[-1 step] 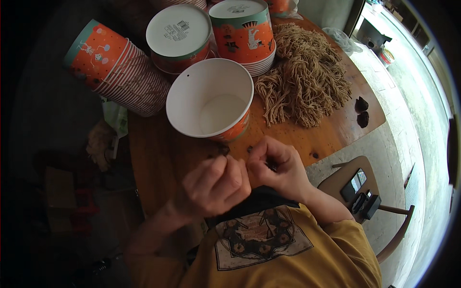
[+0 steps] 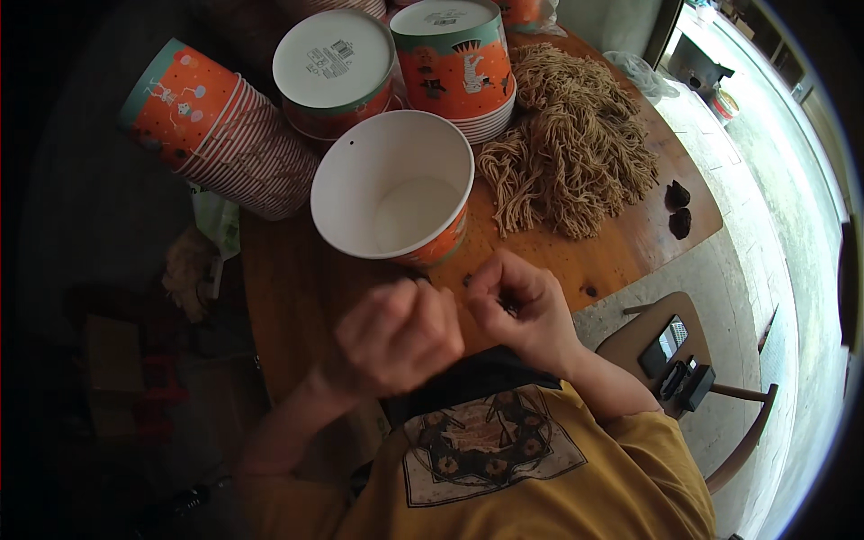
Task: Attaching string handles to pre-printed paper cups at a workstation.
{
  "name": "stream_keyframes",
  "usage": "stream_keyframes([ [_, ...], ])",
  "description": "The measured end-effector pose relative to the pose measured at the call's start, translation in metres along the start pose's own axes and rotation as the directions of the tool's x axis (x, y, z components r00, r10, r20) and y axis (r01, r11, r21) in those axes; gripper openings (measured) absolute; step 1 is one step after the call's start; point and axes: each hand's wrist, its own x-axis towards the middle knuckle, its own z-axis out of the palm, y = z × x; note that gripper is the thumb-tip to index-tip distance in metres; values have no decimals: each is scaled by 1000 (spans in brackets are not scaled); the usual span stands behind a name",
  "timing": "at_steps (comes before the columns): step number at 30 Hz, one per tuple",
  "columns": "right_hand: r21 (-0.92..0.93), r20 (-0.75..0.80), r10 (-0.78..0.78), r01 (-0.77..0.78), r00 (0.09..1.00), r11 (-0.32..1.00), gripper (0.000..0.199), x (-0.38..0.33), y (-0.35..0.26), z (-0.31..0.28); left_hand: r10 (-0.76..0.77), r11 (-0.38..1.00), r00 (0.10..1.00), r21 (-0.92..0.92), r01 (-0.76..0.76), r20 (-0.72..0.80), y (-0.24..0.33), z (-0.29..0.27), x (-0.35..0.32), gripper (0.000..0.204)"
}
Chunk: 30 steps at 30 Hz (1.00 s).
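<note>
Curled tight, your hands meet below the paper bucket [image 2: 392,193].
Left hand [image 2: 396,335] and right hand [image 2: 517,306] pinch something small (hidden).

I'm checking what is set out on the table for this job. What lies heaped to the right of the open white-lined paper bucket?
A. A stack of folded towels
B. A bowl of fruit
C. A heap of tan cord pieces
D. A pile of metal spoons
C: a heap of tan cord pieces lies on the wooden table just right of the open paper bucket, beyond both hands.
</note>
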Motion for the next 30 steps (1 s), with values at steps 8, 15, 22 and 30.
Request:
stream_keyframes([
  [8,-308,-282,-433,347,856,886,10,36,45,6,-493,472,680,-490,733,542,-30,11,22,20],
  [15,-661,-126,-744,503,656,556,15,53,28,4,-545,170,567,-581,796,618,-35,-2,34,25],
  [22,-707,-75,-768,509,636,491,21,57,23,8,-531,67,530,-590,804,662,-37,-6,33,27],
  [30,-736,-40,-768,501,639,456,23,58,23,9,-500,39,522,-585,810,691,-34,-10,40,31],
])
